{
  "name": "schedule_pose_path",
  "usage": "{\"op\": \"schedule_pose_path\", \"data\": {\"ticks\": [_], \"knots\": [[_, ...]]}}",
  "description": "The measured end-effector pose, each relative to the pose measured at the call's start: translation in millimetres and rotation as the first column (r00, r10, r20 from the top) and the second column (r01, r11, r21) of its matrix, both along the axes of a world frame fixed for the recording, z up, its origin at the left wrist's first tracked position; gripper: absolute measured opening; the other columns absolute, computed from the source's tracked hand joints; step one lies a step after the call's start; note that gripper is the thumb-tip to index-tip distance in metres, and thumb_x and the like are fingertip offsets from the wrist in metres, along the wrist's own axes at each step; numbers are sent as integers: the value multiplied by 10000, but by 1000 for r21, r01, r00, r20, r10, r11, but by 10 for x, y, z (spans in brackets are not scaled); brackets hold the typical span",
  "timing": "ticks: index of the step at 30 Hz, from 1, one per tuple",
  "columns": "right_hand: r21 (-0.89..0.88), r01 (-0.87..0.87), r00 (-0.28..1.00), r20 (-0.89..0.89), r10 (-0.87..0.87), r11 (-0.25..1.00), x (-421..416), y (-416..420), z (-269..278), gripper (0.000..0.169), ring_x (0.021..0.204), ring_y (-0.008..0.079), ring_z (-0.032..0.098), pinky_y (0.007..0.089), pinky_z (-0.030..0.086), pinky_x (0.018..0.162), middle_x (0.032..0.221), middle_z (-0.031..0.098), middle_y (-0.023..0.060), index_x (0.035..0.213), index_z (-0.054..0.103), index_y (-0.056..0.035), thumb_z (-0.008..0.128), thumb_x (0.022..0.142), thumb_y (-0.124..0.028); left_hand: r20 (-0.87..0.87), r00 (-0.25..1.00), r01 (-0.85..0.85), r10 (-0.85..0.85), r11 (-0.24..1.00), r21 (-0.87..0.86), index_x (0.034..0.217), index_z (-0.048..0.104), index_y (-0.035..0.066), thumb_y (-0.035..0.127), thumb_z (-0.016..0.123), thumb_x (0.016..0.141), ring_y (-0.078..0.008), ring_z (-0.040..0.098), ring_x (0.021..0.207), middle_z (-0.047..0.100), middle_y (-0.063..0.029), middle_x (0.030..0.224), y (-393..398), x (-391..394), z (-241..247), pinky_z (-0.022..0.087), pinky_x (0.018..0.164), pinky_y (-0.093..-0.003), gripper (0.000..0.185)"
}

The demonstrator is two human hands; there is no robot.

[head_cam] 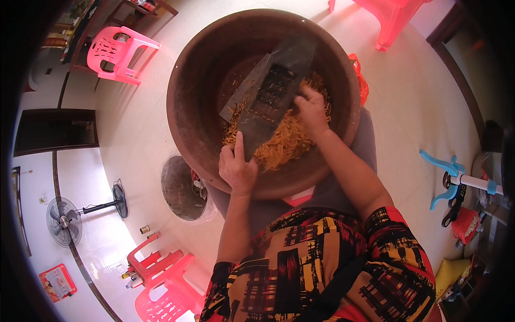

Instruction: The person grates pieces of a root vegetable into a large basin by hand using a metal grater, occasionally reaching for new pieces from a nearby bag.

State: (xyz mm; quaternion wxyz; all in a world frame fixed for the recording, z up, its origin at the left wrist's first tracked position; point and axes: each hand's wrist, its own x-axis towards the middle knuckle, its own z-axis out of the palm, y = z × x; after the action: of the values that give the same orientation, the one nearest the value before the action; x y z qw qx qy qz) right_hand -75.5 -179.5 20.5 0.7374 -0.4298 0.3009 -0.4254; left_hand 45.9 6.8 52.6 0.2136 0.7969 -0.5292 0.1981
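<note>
A dark, flat grater board (261, 124) with a slotted, toothed section slants across a large brown basin (189, 149). Its outline is blurred, and a paler grey flat edge (230, 113) shows along its left side. My left hand (238, 169) grips the near end, with the index finger stretched along the top. At the board's right edge, my right hand (313, 110) has its fingers curled; whether they pinch the edge or hold something small is hidden. Orange-yellow shreds (287, 143) are heaped under and beside the board, and some cling to it.
The basin rests against my legs. Left of it stands a round container (173, 189) lined with clear plastic. A red plastic bag (360, 76) is beside the basin's right rim. Pink plastic chairs (116, 52), a standing fan (64, 221) and a blue-footed stand (454, 179) are around me.
</note>
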Motion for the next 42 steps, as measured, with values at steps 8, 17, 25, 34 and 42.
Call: {"op": "schedule_pose_path", "data": {"ticks": [8,17,25,34,42], "knots": [[66,13,997,70,-18,998,54,-12,2,227,665,146,618,268,505,522,849,630,66,1035,540,79,556,857,-62,-42,999,-7,8,999,33,1235,543,129,88,697,556,-293,558,761,508,-88,857,18,-48,-29,474,662,-386,698],[117,-17,999,46,11,993,7,-40,-41,241,638,165,633,278,525,476,829,634,97,1047,527,87,521,818,13,-254,967,39,-7,992,121,1175,552,77,206,733,679,-330,548,907,551,-134,936,24,-333,322,447,794,-412,544],[18,-154,988,-24,154,988,39,-14,-113,269,597,135,601,251,479,450,817,631,92,1077,517,80,533,819,5,-381,922,133,-70,981,141,1038,609,45,164,649,769,-337,454,1009,511,-134,1009,-35,-146,491,383,858,-421,297],[73,-331,944,11,331,941,56,119,10,326,584,131,598,246,483,447,791,628,80,1123,508,75,555,812,-7,-94,995,31,-35,999,-42,866,657,82,118,709,669,-296,440,1014,522,-89,954,-884,5,392,362,849,-426,206],[-40,-344,938,-55,342,938,103,160,-40,326,608,120,603,243,498,462,787,620,68,1127,507,43,556,808,-4,-312,942,-122,121,992,15,715,701,87,203,763,626,-286,419,1052,533,-55,957,-1152,46,168,353,865,-425,158]]}}
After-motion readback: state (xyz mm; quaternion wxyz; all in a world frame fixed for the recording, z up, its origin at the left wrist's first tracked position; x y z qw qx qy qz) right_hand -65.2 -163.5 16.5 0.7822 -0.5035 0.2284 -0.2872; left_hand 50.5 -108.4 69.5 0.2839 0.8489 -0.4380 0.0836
